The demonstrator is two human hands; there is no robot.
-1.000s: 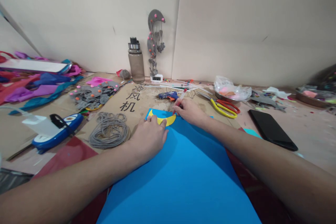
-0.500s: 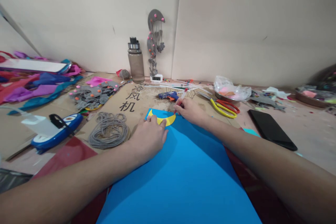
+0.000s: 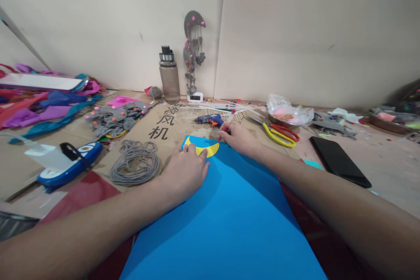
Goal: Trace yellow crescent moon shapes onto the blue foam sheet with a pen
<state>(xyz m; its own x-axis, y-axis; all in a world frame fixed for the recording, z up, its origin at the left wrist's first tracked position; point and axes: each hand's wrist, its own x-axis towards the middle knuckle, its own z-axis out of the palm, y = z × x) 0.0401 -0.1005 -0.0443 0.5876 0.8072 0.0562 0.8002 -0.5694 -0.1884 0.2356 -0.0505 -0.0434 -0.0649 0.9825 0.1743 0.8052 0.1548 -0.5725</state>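
Observation:
A yellow paper crescent lies near the far edge of a large blue sheet. My left hand rests on the crescent and the sheet, fingertips pressing down with thumb apart, gripping nothing. In the fingers of my right hand is a red pen, held tilted with its tip down at the crescent's right point. Beyond the sheet's far edge lies a blue glue gun.
Grey cord lies coiled left of the sheet, near a blue power strip. Scissors and a black phone lie to the right. A bottle and a hanging crescent ornament are at the wall.
Both hands stay nearly in place; the pen's tip remains at the crescent's right point. The camera view has shifted very slightly.

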